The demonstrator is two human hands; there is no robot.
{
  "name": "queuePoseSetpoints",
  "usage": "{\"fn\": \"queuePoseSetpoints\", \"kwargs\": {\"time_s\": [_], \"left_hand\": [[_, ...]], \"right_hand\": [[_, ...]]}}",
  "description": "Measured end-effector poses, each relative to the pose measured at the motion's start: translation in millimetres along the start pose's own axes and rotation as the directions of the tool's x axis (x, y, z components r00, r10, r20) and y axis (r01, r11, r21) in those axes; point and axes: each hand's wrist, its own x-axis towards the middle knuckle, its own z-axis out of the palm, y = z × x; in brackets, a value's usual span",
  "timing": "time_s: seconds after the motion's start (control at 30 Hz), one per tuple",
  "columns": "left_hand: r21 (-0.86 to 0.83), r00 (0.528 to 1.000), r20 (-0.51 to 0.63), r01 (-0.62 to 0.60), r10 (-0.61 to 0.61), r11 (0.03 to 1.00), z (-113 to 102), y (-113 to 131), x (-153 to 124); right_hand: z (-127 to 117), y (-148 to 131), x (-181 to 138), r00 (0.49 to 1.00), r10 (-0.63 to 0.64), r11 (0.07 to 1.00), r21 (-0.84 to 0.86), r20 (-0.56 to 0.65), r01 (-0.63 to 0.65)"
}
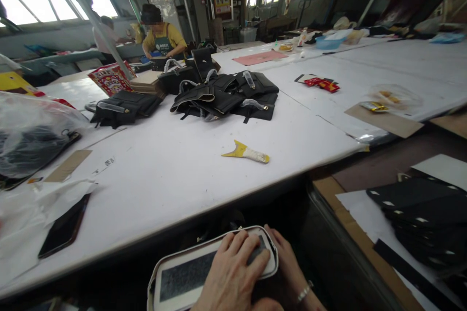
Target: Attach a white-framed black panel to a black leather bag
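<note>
At the bottom of the view is a cream, rounded-rectangular bag or case [215, 243] with a dark grey panel [188, 274] set in its upward face. My left hand [233, 272] lies across that face, fingers stretched over the panel towards its right end. Around the right end of the bag is my right hand [286, 255], its fingers partly hidden behind the rim. The bag is tilted, just in front of the table's edge. On the table beyond sits a yellow scraper [246, 151] with a white-wrapped handle.
Black handbags [222, 92] are piled farther back on the white table [156, 180]. A phone [65, 226] and plastic-wrapped goods [32, 136] lie left. Black pieces [419, 209] are stacked at right. A person in yellow [164, 39] works across the table.
</note>
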Motion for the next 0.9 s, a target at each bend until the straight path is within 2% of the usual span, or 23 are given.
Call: {"fn": "queuePoseSetpoints", "kwargs": {"time_s": [0.1, 0.17, 0.23, 0.3, 0.37, 0.43, 0.57, 0.67, 0.77, 0.9], "left_hand": [[0.007, 1.000, -0.031, -0.006, 0.006, 1.000, 4.6, 0.1, -1.0], [0.010, 0.998, -0.060, -0.003, 0.003, 1.000, 6.7, 0.3, -1.0], [0.019, 0.996, -0.085, -0.003, 0.005, 1.000, 8.1, 0.5, -0.9], [0.029, 0.996, -0.094, -0.004, 0.007, 1.000, 9.3, 0.5, -1.1], [0.029, 0.996, -0.092, -0.006, 0.008, 1.000, 10.5, 0.5, -2.2], [0.031, 0.996, -0.088, -0.004, 0.007, 1.000, 11.7, 0.5, -3.9], [0.043, 0.996, -0.084, 0.005, -0.002, 0.999, 13.5, 1.0, -6.6], [0.009, 0.997, -0.071, 0.018, -0.017, 1.000, 13.9, 2.0, -5.8], [-0.054, 0.998, -0.030, 0.056, -0.058, 0.997, 13.4, 3.2, -5.1], [-0.167, 0.992, 0.091, 0.098, -0.084, 0.981, 6.2, 5.1, -7.2]], "right_hand": [[-23.7, -33.6, -4.4, 0.998, -0.043, 0.992, -0.120, 0.039, 0.048], [-27.6, -62.8, -7.8, 0.981, -0.076, 0.940, -0.316, 0.177, 0.130], [-22.1, -87.9, -9.2, 0.946, -0.104, 0.776, -0.569, 0.307, 0.270], [-13.0, -102.2, -7.7, 0.893, -0.159, 0.521, -0.732, 0.421, 0.438], [-6.2, -104.8, -4.1, 0.830, -0.194, 0.318, -0.767, 0.522, 0.557], [-4.2, -100.0, -0.2, 0.778, -0.181, 0.219, -0.746, 0.602, 0.628], [-8.4, -87.9, 4.9, 0.707, -0.145, 0.106, -0.699, 0.693, 0.707], [-9.3, -84.4, 8.6, 0.685, -0.150, 0.058, -0.685, 0.713, 0.726], [-6.6, -82.5, 12.3, 0.691, -0.181, 0.067, -0.693, 0.700, 0.718], [-3.3, -81.1, 10.9, 0.720, -0.217, 0.152, -0.705, 0.660, 0.692]]}}
